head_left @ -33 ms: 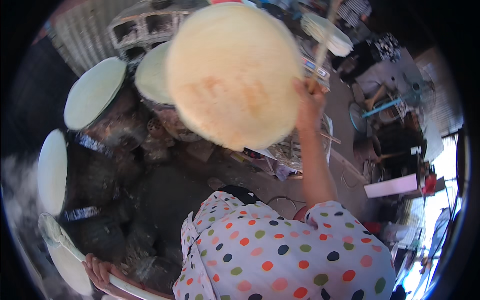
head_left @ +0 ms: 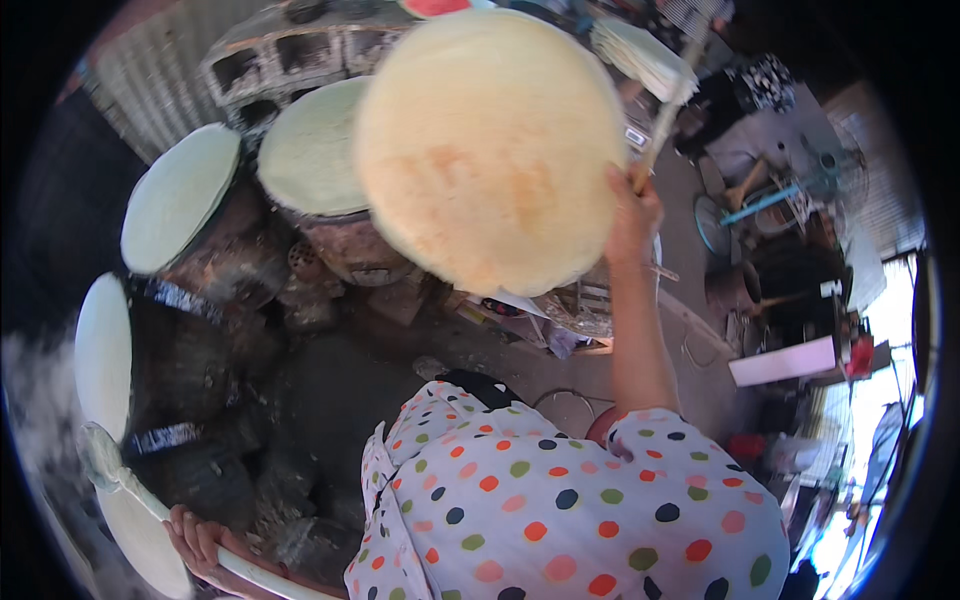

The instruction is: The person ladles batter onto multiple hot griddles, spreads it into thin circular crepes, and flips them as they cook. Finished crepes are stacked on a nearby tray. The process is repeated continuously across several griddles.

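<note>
My right hand [head_left: 632,215] is raised and closed round a thin pale stick [head_left: 662,125] that slants up and to the right. A large round cream disc [head_left: 490,160] with orange-brown patches meets its fingers at the edge; how the disc is gripped is partly hidden. At lower left, my left hand [head_left: 200,540] wraps round the long pale handle of a ladle [head_left: 102,455]. The ladle's wide, flat head lies over one of the pale round tops, close to a whitish disc [head_left: 145,540].
Dark drums with pale round tops curve along the left, including one top [head_left: 182,198] and another [head_left: 315,150]. Concrete blocks [head_left: 300,55] stand behind. A stack of pale sheets [head_left: 640,55] lies at far right, with a blue fan [head_left: 765,205] beyond. Steam drifts at left.
My right hand, the stick and the cream disc have shifted slightly to the right, showing more of the drum top behind. My left hand keeps its hold on the ladle.
</note>
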A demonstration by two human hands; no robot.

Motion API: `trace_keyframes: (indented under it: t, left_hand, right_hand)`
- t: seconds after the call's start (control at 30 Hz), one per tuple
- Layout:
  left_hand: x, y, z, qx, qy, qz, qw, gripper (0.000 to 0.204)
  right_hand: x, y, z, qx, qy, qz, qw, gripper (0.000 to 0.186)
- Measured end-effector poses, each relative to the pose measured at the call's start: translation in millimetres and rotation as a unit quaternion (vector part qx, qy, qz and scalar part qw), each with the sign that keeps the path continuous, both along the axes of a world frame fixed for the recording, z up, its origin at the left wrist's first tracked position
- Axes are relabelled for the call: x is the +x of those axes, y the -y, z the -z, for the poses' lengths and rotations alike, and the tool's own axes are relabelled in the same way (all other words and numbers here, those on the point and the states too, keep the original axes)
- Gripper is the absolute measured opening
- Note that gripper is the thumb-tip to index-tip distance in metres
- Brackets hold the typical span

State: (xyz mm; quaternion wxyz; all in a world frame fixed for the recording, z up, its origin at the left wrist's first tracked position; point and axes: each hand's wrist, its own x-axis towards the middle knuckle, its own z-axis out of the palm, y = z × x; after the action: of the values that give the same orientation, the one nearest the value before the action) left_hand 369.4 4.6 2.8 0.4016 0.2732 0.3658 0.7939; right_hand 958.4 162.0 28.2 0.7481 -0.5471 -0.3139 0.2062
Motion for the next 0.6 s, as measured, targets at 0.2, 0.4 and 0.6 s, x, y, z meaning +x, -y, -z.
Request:
trace_keyframes:
  t: [0.2,0.4,0.6]
  left_hand:
    - [53,-74,-6,-0.102,-0.366,-0.034,0.924,0.036]
    - [93,-106,-18,0.026,0.092,0.303,0.948,0.037]
    - [137,-127,-60,-0.023,0.446,0.231,0.864,0.023]
  right_hand:
    - [165,96,154,-0.049,-0.148,0.255,0.954,0.039]
    - [206,150,330,-0.253,-0.266,0.412,0.834,0.038]
    - [231,194,326,-0.543,0.03,0.368,0.754,0.043]
